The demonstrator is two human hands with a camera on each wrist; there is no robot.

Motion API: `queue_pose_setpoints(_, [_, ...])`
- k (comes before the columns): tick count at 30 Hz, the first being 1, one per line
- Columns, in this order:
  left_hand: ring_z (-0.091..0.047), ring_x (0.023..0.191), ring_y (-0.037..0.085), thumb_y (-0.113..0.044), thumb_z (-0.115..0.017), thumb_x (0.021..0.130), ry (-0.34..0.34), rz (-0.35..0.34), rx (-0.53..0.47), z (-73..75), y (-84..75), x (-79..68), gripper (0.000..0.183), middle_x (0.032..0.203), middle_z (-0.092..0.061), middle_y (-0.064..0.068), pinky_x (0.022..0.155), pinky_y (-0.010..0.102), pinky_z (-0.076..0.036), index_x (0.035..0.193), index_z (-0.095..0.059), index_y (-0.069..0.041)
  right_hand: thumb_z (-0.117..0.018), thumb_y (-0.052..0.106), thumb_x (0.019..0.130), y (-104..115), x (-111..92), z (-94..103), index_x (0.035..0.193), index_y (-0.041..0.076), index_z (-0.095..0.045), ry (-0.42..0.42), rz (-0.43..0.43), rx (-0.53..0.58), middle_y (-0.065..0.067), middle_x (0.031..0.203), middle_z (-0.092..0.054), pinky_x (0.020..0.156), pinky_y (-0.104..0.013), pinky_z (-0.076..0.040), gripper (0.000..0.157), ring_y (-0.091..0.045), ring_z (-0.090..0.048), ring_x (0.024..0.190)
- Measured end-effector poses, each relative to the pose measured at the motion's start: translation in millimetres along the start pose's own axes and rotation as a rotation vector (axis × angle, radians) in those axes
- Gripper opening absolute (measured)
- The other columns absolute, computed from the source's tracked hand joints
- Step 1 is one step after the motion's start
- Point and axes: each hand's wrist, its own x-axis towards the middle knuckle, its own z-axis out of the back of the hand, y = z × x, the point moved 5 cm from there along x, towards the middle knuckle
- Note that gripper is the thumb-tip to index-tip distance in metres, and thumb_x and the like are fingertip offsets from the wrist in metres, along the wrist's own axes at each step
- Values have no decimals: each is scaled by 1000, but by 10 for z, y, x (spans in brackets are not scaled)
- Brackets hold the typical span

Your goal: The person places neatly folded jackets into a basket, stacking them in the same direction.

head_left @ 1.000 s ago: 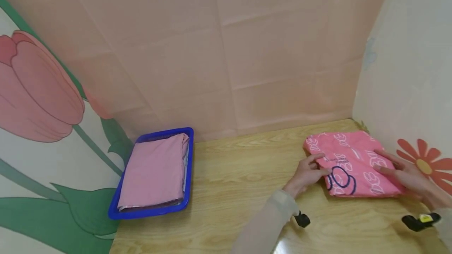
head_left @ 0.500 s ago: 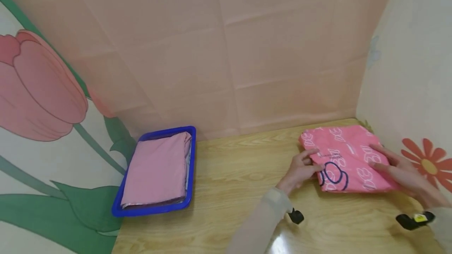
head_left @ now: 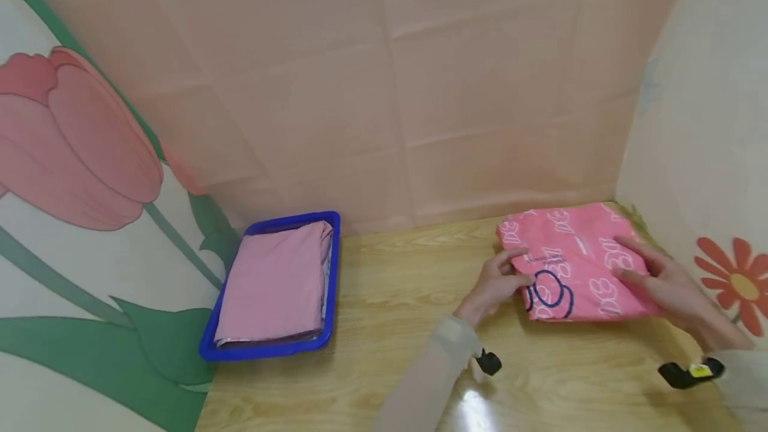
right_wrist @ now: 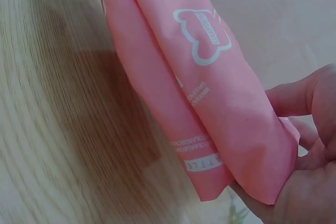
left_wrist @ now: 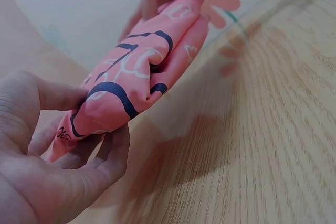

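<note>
A folded pink printed cloth (head_left: 579, 265) with white motifs and navy loops is held between both hands at the right of the head view. My left hand (head_left: 493, 285) grips its left edge, thumb on top and fingers beneath, as the left wrist view shows with the cloth (left_wrist: 126, 77). At the opposite edge my right hand (head_left: 666, 282) pinches it the same way; in the right wrist view the folded layers of the cloth (right_wrist: 210, 87) show. The cloth is raised off the table, with its shadow below it.
A blue basket (head_left: 270, 352) at the left of the wooden table (head_left: 396, 325) holds a folded pale pink cloth (head_left: 273, 285). A draped backdrop (head_left: 384, 85) rises behind the table, and a wall with a painted flower (head_left: 744, 285) borders the right side.
Both hands have lifted the folded pink cloth slightly and carried it a little to the left. The view has shifted somewhat; the basket stays in its place on the table.
</note>
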Motion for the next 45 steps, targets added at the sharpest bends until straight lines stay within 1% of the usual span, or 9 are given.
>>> queue_pose_setpoints(12, [-70,108,21,11,-70,92,58,15,3,285,-97,-35,62,128,-73,3,98,46,-62,138,-71,-29,-56,35,112,267,99,-241,172,37,-10,-21,24,29,-32,143,-39,62,-33,-59,75,-9,-64,82])
queue_pose_setpoints(17, [-71,106,22,8,-70,93,76,35,3,380,-128,-28,65,127,-73,7,100,52,-60,142,-68,-34,-61,32,110,323,151,-292,172,38,-17,-21,43,71,-4,133,-50,65,-32,-60,76,-7,-66,83])
queue_pose_setpoints(19, [-71,104,22,8,-71,94,89,38,8,434,-145,-38,66,125,-73,8,100,52,-60,144,-67,-35,-63,30,109,331,171,-326,171,38,-20,-17,49,97,11,125,-52,66,-30,-61,76,-5,-66,85])
queue_pose_setpoints(22, [-70,104,19,6,-71,95,100,39,32,527,-185,-75,67,124,-72,7,101,49,-60,147,-65,-35,-64,29,109,384,182,-393,171,37,-23,-9,65,111,22,118,-52,68,-29,-61,75,-3,-66,87])
queue_pose_setpoints(25, [-70,106,19,6,-70,96,98,42,57,613,-229,-112,68,128,-71,8,102,47,-60,148,-64,-36,-63,31,109,465,167,-458,172,35,-21,3,82,84,6,129,-54,66,-30,-60,75,-5,-66,87])
queue_pose_setpoints(28, [-70,109,19,5,-70,96,87,33,72,676,-301,-144,68,132,-70,8,103,46,-60,149,-63,-36,-59,34,111,548,158,-518,172,37,-15,11,77,66,-18,145,-42,66,-31,-59,76,-7,-64,87])
queue_pose_setpoints(30, [-69,108,18,5,-71,96,82,26,77,700,-355,-155,68,132,-69,6,102,45,-60,149,-63,-37,-59,35,111,601,153,-543,172,39,-13,6,69,67,-24,149,-37,66,-31,-59,76,-8,-64,87])
queue_pose_setpoints(40, [-66,98,13,4,-70,96,92,-22,175,915,-655,-308,70,118,-69,-2,86,33,-61,151,-60,-39,-63,25,109,917,93,-672,172,33,-23,-24,154,134,8,126,-49,64,-29,-60,75,-7,-66,84])
queue_pose_setpoints(45, [-66,99,14,5,-68,97,116,-49,182,1025,-764,-399,71,118,-70,1,85,30,-61,153,-58,-37,-65,20,108,1036,73,-764,171,28,-26,-28,196,171,14,121,-54,62,-29,-60,74,-8,-67,81])
